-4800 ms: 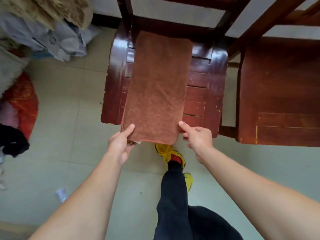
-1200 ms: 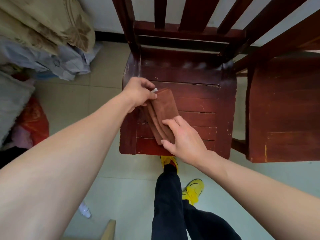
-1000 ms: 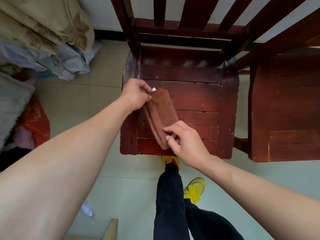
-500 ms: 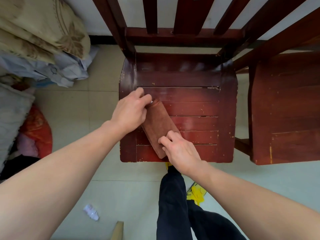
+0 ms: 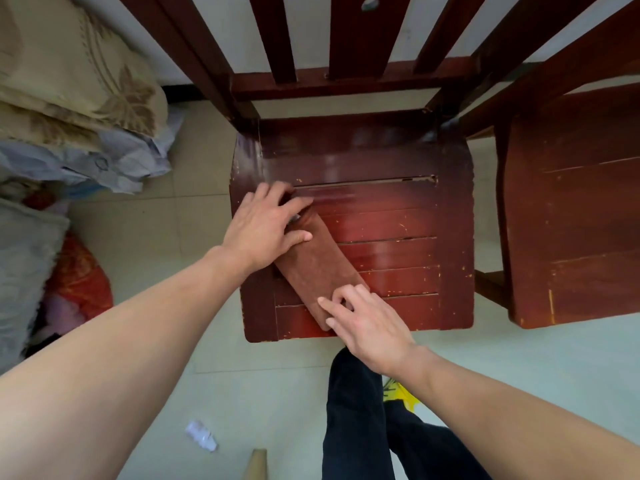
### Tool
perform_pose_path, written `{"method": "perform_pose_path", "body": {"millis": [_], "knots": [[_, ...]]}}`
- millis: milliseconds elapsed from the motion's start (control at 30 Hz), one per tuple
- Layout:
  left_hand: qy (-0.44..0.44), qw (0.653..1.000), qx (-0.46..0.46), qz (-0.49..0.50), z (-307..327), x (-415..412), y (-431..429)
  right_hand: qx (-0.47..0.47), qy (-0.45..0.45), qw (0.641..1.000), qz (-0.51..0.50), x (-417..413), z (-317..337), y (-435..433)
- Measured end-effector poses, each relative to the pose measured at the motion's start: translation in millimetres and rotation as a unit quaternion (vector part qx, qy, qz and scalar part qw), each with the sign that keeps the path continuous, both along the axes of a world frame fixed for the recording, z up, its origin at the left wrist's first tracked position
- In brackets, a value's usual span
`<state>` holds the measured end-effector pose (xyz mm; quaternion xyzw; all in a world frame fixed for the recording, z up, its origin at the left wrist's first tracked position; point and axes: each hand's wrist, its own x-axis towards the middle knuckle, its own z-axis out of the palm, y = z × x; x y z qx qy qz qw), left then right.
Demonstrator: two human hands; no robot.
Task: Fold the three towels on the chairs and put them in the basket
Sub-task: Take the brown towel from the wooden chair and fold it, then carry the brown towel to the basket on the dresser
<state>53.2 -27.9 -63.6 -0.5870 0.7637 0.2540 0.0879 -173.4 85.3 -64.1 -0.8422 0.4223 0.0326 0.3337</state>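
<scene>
Head view: the folded towel (image 5: pixel 317 268) lies slantwise on the chair seat (image 5: pixel 398 216); the left hand (image 5: pixel 263 230) presses its far end, fingers spread; the right hand (image 5: pixel 367 323) bends its fingers on the near end, pinching or not I cannot tell; with uneven pressure the layers may, I think, spring open or slide off the front edge.

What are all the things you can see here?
chairs: two, dark red; middle chair, right chair
towel: one, brown, folded strip on middle chair
bedding: pile, beige and grey-blue, top left
cloth: one, red, floor at left
scrap: one, white, floor near bottom
trousers: one pair, black, bottom middle
shoe: one, yellow, beside trousers
left hand: one, flat on towel's far end
right hand: one, on towel's near end
</scene>
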Motion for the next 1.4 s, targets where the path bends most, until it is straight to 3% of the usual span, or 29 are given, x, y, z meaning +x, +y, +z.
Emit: {"method": "perform_pose_path", "body": {"millis": [100,267,333,500,700,900,1167,1400], "knots": [[0.017,0.999,0.002,-0.045,10.5,-0.8,-2.6,0.042,-0.012,0.994,-0.100,6.7,11.8,-12.0],[-0.060,0.975,0.086,-0.198,28.5,-17.5,-1.9,0.095,0.161,0.954,-0.234,6.3,19.4,-16.1],[-0.103,0.961,0.124,-0.226,33.3,-26.8,2.0,0.118,0.178,0.948,-0.236,-2.3,21.2,-13.2],[-0.109,0.958,0.173,-0.203,56.9,-60.8,28.3,0.097,0.130,0.962,-0.220,-49.2,46.2,-6.4],[-0.008,0.985,0.109,-0.135,120.8,-145.5,66.3,0.137,0.019,0.927,-0.349,-135.1,116.0,17.2],[0.033,0.971,0.065,-0.226,205.2,-264.3,116.3,0.095,0.004,0.894,-0.438,-244.1,205.4,89.8],[0.091,0.945,0.026,-0.314,317.6,-436.4,197.2,0.087,-0.072,0.765,-0.635,-383.0,331.6,234.2],[0.096,0.893,-0.042,-0.437,392.8,-593.3,261.1,-0.007,-0.082,0.699,-0.710,-508.9,422.1,321.1]]}}
